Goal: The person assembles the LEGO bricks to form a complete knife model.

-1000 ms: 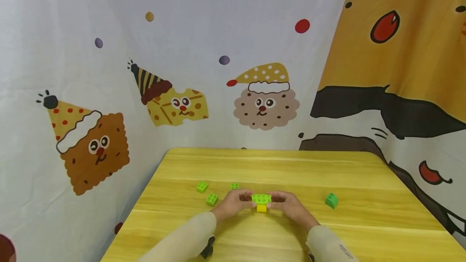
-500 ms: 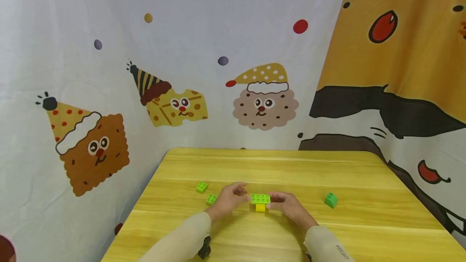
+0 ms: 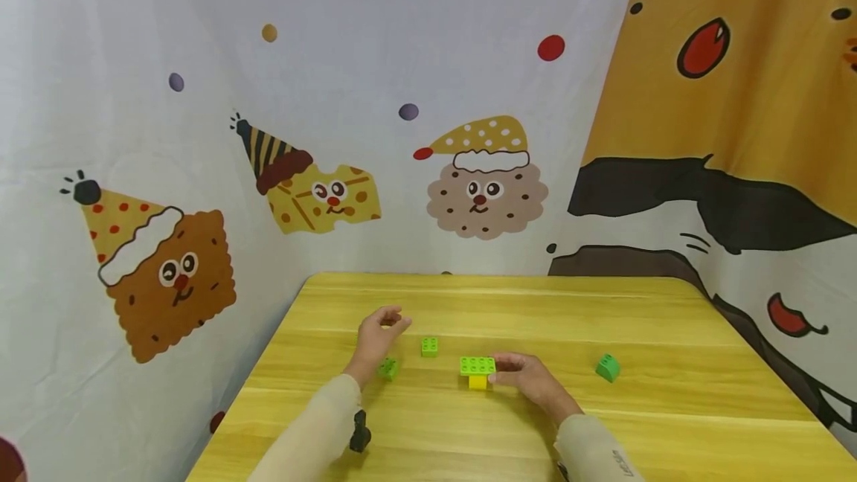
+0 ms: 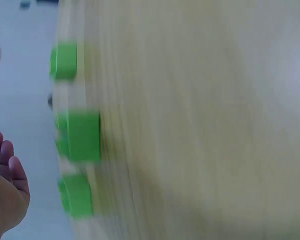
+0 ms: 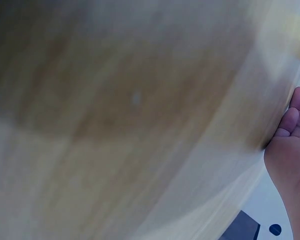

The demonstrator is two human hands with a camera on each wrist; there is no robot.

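A flat light-green toy brick (image 3: pixel 478 366) with studs sits on top of a yellow toy brick (image 3: pixel 478 381) at the table's middle. My right hand (image 3: pixel 529 378) holds this stack at its right side, thumb in front and fingers behind. My left hand (image 3: pixel 376 337) hovers with loosely bent fingers, nothing seen in them, above the left part of the table. A small green brick (image 3: pixel 388 369) lies beside its wrist, partly covered; another green brick (image 3: pixel 430 346) lies to its right. In the left wrist view three green bricks show, one a blurred middle brick (image 4: pixel 83 136).
A darker green brick with a curved top (image 3: pixel 608 368) lies right of my right hand. The wooden table (image 3: pixel 535 311) ends at a white cloth (image 3: pixel 375 58) printed with cartoon figures, behind and to the left.
My left hand has let go of the stack and moved left and away, over the small green bricks. My right hand stays at the stack.
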